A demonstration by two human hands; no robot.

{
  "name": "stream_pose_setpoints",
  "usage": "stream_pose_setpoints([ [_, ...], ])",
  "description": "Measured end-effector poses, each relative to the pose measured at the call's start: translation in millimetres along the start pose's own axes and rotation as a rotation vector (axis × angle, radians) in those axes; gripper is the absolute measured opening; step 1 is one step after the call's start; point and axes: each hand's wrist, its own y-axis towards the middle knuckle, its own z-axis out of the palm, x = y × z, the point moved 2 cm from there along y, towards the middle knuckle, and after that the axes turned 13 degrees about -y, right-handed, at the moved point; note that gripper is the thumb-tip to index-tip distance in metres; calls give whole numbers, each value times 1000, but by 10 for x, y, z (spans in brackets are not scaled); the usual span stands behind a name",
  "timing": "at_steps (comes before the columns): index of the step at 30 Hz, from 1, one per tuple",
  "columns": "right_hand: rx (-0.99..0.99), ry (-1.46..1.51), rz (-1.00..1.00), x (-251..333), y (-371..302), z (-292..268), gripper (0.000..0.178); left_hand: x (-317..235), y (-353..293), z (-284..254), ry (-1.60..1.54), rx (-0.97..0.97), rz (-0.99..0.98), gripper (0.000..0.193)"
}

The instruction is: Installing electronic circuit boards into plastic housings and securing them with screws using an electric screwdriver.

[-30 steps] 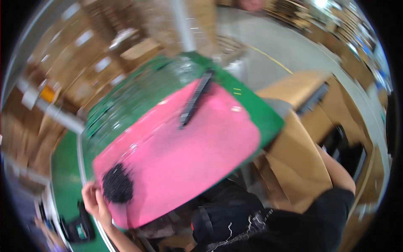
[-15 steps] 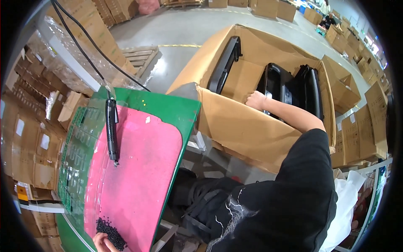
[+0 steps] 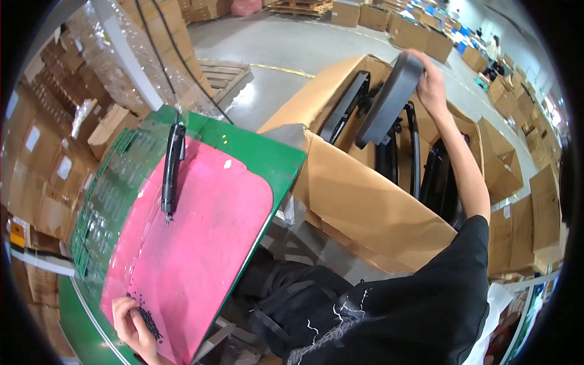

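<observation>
Right hand, grip around a black part over the carton; left hand at black pieces, grip unclear.

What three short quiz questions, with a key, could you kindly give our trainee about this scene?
1. True or false: the right hand is empty.
2. Which colour is the mat on the green table? A: blue; B: pink; C: yellow.
3. Which hand is nearer the pile of small black pieces?

Key: 1. False; it grips a black part. 2. B. 3. The left hand.
</observation>
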Motion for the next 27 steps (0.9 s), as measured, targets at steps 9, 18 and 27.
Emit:
stream_pose_setpoints([
  [9, 297, 472, -419, 2740, 549, 786, 19, -130, 324, 330, -51, 71, -29, 22],
  [18, 561, 835, -1096, 5332, -271, 904, 18, 430, 60, 176, -207, -176, -345, 19],
  [27, 602, 76, -757, 6110, 922, 3132, 29, 363, 87, 108, 87, 102, -301, 30],
])
